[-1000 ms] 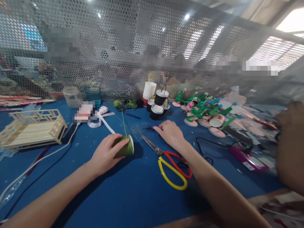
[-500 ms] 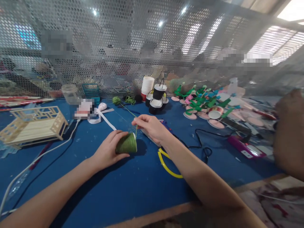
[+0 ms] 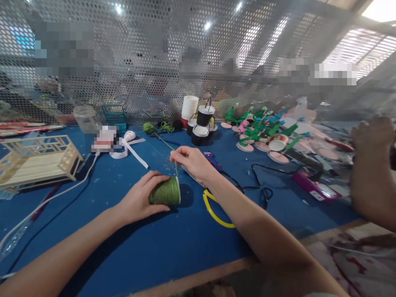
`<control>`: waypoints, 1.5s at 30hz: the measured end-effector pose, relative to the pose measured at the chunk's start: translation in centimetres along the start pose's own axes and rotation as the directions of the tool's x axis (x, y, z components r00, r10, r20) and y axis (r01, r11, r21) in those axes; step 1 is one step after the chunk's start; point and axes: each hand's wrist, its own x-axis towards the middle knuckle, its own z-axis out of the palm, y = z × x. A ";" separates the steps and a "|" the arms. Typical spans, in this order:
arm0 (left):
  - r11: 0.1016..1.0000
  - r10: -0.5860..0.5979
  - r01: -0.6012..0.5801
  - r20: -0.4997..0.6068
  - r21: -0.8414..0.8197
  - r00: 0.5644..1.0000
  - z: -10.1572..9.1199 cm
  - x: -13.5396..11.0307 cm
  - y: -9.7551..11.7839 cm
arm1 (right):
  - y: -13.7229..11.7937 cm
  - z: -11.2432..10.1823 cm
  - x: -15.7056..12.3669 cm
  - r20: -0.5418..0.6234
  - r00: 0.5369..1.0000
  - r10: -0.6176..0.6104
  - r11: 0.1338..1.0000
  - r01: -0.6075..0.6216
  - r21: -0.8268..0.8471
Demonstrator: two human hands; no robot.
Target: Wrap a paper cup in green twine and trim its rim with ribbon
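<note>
Holds a green yarn-wrapped cup [image 3: 166, 192] on its side in the left hand [image 3: 140, 198], with grip curled around the wall, low over the table [image 3: 148, 251]. Pinches green yarn [image 3: 163, 141] in the narrow grip of the right hand [image 3: 192, 163], near the rim. Slants the strand back toward a yarn ball [image 3: 148, 127]. Partly covers yellow-handled scissors [image 3: 212, 213] with the right forearm [image 3: 239, 202].

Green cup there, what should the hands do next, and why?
Perhaps the left hand should turn the green cup a little: its side looks wrapped in yarn, and the right hand pinches a green strand that runs down to the cup.
</note>
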 end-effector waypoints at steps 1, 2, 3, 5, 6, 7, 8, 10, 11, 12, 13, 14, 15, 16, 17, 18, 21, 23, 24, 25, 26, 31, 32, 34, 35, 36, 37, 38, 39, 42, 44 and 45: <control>1.000 0.009 -0.009 -0.006 0.007 1.000 0.0 0.0 0.0 | 0.0 0.0 0.0 -0.001 1.000 -0.002 1.000 0.002 -0.017; 1.000 0.018 -0.018 -0.012 0.015 1.000 0.1 -0.1 0.0 | 0.0 0.1 0.0 -0.001 1.000 -0.001 0.999 0.001 -0.036; 0.999 0.027 -0.027 -0.017 0.024 0.999 0.1 -0.1 0.1 | 0.0 0.1 0.0 0.000 1.000 0.003 0.999 -0.003 -0.054; 0.998 0.040 -0.039 -0.027 0.042 0.999 0.1 -0.1 0.1 | 0.0 0.1 0.0 0.002 1.000 0.016 0.997 -0.016 -0.077; 0.998 0.046 -0.044 -0.032 0.050 0.998 0.1 -0.1 0.1 | 0.0 0.1 -0.1 0.005 1.000 0.021 0.996 -0.021 -0.083; 0.997 0.051 -0.049 -0.037 0.057 0.998 0.1 -0.1 0.1 | 0.0 0.1 -0.1 0.011 1.000 0.026 0.996 -0.025 -0.087; 0.997 0.054 -0.051 -0.043 0.063 0.998 0.0 -0.1 0.1 | 0.1 0.1 -0.1 0.018 0.999 0.029 0.995 -0.027 -0.092; 0.995 0.063 -0.059 -0.055 0.075 0.997 0.0 -0.2 0.2 | 0.2 0.1 -0.2 0.032 0.999 0.034 0.994 -0.031 -0.104; 0.995 0.071 -0.066 -0.059 0.081 0.996 0.0 -0.2 0.2 | 0.2 0.2 -0.2 0.039 0.999 0.037 0.993 -0.033 -0.112; 0.993 0.078 -0.073 -0.062 0.088 0.995 0.0 -0.2 0.2 | 0.3 0.2 -0.2 0.045 0.998 0.041 0.992 -0.036 -0.118; 0.992 0.086 -0.079 -0.065 0.095 0.994 -0.1 -0.2 0.3 | 0.3 0.2 -0.2 0.048 0.998 0.047 0.992 -0.040 -0.123; 0.991 0.094 -0.087 -0.070 0.102 0.993 -0.1 -0.2 0.3 | 0.3 0.2 -0.2 0.051 0.997 0.052 0.991 -0.045 -0.126; 0.990 0.101 -0.092 -0.075 0.107 0.992 -0.1 -0.2 0.3 | 0.2 0.3 -0.3 0.054 0.997 0.057 0.990 -0.050 -0.128; 0.989 0.107 -0.098 -0.082 0.112 0.991 -0.1 -0.1 0.3 | 0.2 0.3 -0.3 0.056 0.996 0.063 0.990 -0.056 -0.130; 0.988 0.113 -0.102 -0.089 0.118 0.990 -0.1 -0.1 0.3 | 0.1 0.3 -0.3 0.059 0.996 0.069 0.989 -0.061 -0.131; 0.986 0.120 -0.108 -0.095 0.123 0.988 -0.1 -0.1 0.3 | 0.0 0.4 -0.3 0.064 0.995 0.074 0.989 -0.065 -0.132; 0.981 0.149 -0.131 -0.120 0.145 0.981 -0.1 0.0 0.3 | -0.1 0.5 -0.4 0.084 0.993 0.085 0.988 -0.073 -0.137; 0.974 0.179 -0.155 -0.138 0.168 0.974 -0.2 0.1 0.3 | 0.0 0.5 -0.4 0.096 0.991 0.090 0.988 -0.076 -0.135; 0.970 0.192 -0.165 -0.144 0.181 0.971 -0.2 0.1 0.3 | 0.1 0.5 -0.4 0.098 0.991 0.094 0.988 -0.080 -0.131; 0.966 0.203 -0.173 -0.149 0.194 0.968 -0.2 0.2 0.3 | 0.2 0.5 -0.4 0.100 0.990 0.097 0.988 -0.084 -0.130; 0.962 0.212 -0.179 -0.153 0.206 0.965 -0.3 0.2 0.3 | 0.2 0.6 -0.4 0.100 0.990 0.099 0.988 -0.086 -0.129; 0.951 0.242 -0.197 -0.178 0.238 0.954 -0.3 0.2 0.2 | 0.1 0.8 -0.4 0.090 0.989 0.120 0.989 -0.111 -0.098; 0.950 0.245 -0.199 -0.180 0.239 0.953 -0.2 0.2 0.1 | 0.0 0.9 -0.4 0.091 0.987 0.131 0.989 -0.124 -0.087; 0.949 0.250 -0.203 -0.184 0.240 0.951 -0.2 0.2 0.0 | 0.0 1.1 -0.5 0.093 0.984 0.151 0.987 -0.144 -0.071; 0.948 0.252 -0.205 -0.186 0.243 0.950 -0.2 0.2 0.0 | 0.1 1.2 -0.5 0.092 0.983 0.157 0.986 -0.151 -0.068; 0.946 0.257 -0.207 -0.188 0.248 0.948 -0.2 0.1 0.0 | 0.2 1.3 -0.5 0.094 0.982 0.163 0.985 -0.156 -0.073; 0.944 0.262 -0.210 -0.191 0.255 0.946 -0.2 0.1 0.0 | 0.3 1.4 -0.4 0.095 0.981 0.167 0.984 -0.159 -0.084; 0.940 0.270 -0.215 -0.195 0.264 0.943 -0.2 0.1 0.0 | 0.5 1.4 -0.4 0.097 0.981 0.170 0.982 -0.161 -0.099; 0.936 0.278 -0.218 -0.200 0.275 0.940 -0.2 0.1 0.1 | 0.6 1.3 -0.3 0.098 0.980 0.171 0.981 -0.159 -0.114; 0.924 0.288 -0.207 -0.229 0.322 0.930 -0.2 0.1 0.0 | 0.3 0.7 -0.1 0.051 0.989 0.142 0.978 -0.132 -0.159; 0.921 0.270 -0.172 -0.254 0.350 0.929 -0.2 0.0 -0.3 | -0.5 0.1 -0.2 -0.002 0.991 0.134 0.971 -0.132 -0.201; 0.921 0.256 -0.150 -0.268 0.361 0.929 -0.2 0.0 -0.4 | -1.0 0.0 -0.4 -0.003 0.989 0.147 0.967 -0.144 -0.212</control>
